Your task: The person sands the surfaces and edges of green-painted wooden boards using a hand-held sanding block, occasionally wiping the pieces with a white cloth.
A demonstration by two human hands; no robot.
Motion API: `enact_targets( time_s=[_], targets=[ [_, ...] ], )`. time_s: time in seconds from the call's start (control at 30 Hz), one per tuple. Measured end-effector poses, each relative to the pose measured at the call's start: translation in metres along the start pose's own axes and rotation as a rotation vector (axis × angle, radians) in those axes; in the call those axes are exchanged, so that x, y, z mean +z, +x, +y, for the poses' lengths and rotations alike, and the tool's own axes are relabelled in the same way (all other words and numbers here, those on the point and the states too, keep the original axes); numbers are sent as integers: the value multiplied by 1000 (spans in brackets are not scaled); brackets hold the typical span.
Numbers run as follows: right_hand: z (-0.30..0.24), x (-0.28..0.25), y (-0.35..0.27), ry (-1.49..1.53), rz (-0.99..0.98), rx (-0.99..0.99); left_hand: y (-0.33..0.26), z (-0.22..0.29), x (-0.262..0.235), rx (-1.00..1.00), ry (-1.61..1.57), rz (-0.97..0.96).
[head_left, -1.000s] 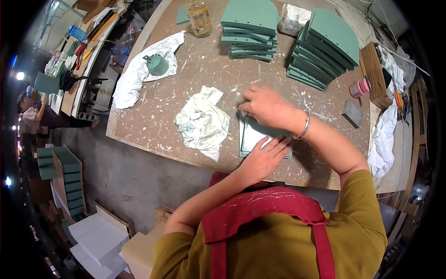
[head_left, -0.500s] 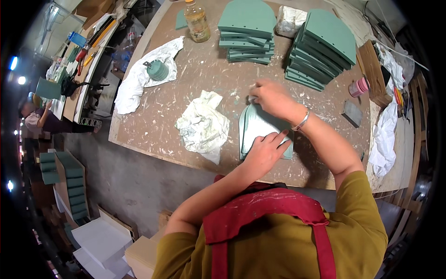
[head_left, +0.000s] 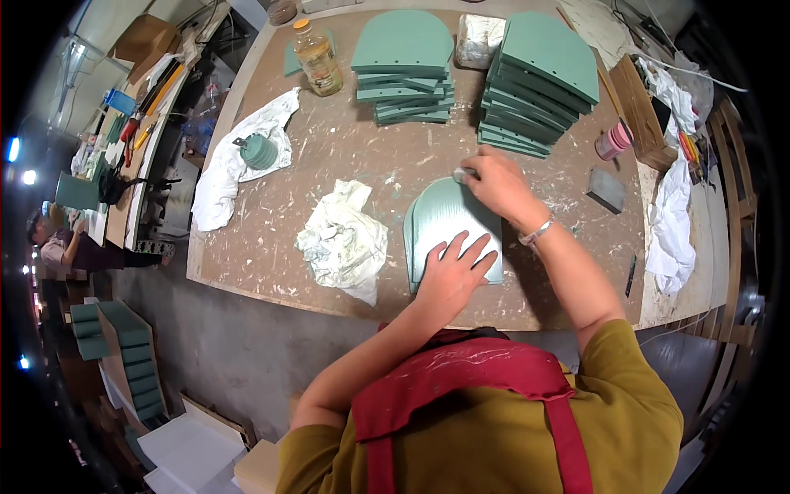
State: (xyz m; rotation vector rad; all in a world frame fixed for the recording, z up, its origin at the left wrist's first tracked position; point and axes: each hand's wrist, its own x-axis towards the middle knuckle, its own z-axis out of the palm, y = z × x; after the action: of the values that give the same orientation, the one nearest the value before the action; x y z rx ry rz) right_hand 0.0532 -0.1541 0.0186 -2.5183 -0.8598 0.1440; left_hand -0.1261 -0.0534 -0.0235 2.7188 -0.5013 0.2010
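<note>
A green panel (head_left: 440,221) with one rounded end lies near the table's front edge, on top of another panel whose rim shows at its left. My left hand (head_left: 451,276) rests flat on its glossy face, fingers spread. At the curved far end my right hand (head_left: 502,188) pinches a small greyish pad (head_left: 463,175) against the panel's edge. The pad's exact kind is too small to make out. To the left lies a crumpled, stained white cloth (head_left: 344,239), apart from both hands.
Two stacks of green panels, a left stack (head_left: 403,49) and a taller right one (head_left: 547,62), stand at the back. Nearby are a glass bottle (head_left: 318,59), a green jar (head_left: 259,153) on a white rag (head_left: 222,185), a pink jar (head_left: 613,142) and a grey block (head_left: 606,190).
My right hand has moved to the right along the panel's curved end with the pad. My left hand stays spread on the panel. The whole view has shifted slightly.
</note>
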Motion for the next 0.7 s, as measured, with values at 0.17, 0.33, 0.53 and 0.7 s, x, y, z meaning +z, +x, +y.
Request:
enact_targets(
  time_s=[0.17, 0.33, 0.53, 0.7],
  targets=[
    [-21, 7, 7, 36, -32, -99, 2, -1, 2, 1, 16, -39],
    [-18, 23, 8, -1, 10, -42, 2, 0, 0, -18, 21, -53],
    [12, 2, -40, 79, 168, 206, 3, -2, 1, -10, 10, -33],
    [12, -6, -64, 42, 150, 285, 6, -10, -2, 1, -15, -47]
  ],
)
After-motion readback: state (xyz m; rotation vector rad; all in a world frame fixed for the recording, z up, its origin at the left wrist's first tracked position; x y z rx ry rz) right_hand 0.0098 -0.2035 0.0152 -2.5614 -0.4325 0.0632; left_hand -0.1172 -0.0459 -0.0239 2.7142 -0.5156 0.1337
